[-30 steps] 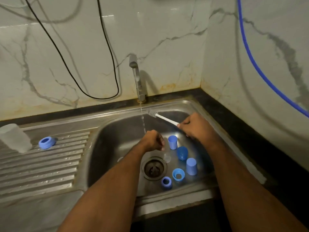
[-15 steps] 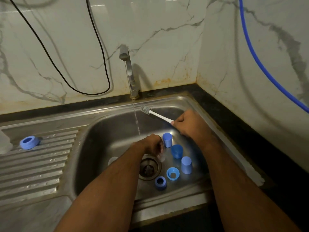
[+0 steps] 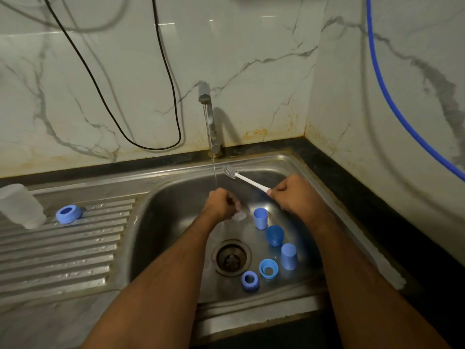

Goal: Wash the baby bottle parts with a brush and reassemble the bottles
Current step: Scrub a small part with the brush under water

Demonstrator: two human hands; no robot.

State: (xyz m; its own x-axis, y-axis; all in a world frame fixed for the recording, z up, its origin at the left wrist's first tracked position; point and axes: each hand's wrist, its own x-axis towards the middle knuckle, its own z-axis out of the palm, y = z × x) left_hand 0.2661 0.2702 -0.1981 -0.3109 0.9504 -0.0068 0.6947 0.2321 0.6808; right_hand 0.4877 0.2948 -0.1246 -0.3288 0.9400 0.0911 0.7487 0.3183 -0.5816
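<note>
My left hand (image 3: pixel 221 204) holds a small clear bottle part (image 3: pixel 239 215) under the thin water stream in the sink basin. My right hand (image 3: pixel 292 195) grips the white handle of a bottle brush (image 3: pixel 242 177), whose grey bristle head points up-left near the stream. Several blue parts lie on the basin floor: a cap (image 3: pixel 260 218), a darker cup (image 3: pixel 275 235), another cap (image 3: pixel 289 256), a collar ring (image 3: pixel 268 268) and a smaller ring (image 3: pixel 249 280). On the drainboard stand a blue ring (image 3: pixel 68 214) and a clear bottle body (image 3: pixel 21 205).
The tap (image 3: pixel 210 122) runs above the steel sink (image 3: pixel 176 187), whose drain (image 3: pixel 231 258) sits mid-basin. A ribbed drainboard (image 3: pixel 63 253) lies left. A black cable (image 3: pixel 151 144) and a blue hose (image 3: pixel 392 104) hang on the marble walls; dark counter runs along the right.
The view has shifted, bringing the clear bottle body back into sight at the left. Both hands stay at the stream, with the left hand's clear part now showing below its fingers.
</note>
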